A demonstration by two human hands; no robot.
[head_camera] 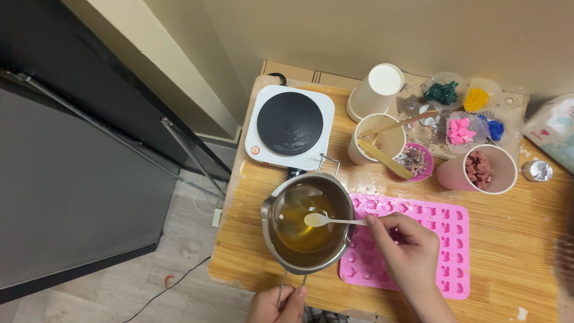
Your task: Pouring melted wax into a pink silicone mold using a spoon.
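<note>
1. Right hand observed clenched on the handle of a small pale spoon, held between thumb and fingertips, bowl of the spoon poised level over the pot.
2. Left hand observed at the near edge of the view, closed around the end of the wire handle of a small metal pot.
3. Pot located just left of the right hand and directly beyond the left hand, resting on the wooden worktop; amber liquid noted inside.
4. Pink silicone mould tray found lying flat under and to the right of the right hand, its left edge against the pot; many small shaped cavities noted.
5. White single hotplate with black round top sited beyond the pot, farther from both hands.
6. Beyond the right hand: paper cup holding flat wooden sticks, an upturned paper cup, and a pink cup of brownish-red pieces.
7. Farther still: small clear dishes of pink, green, yellow and blue pieces.
8. Contents of the spoon: could not be determined.
</note>
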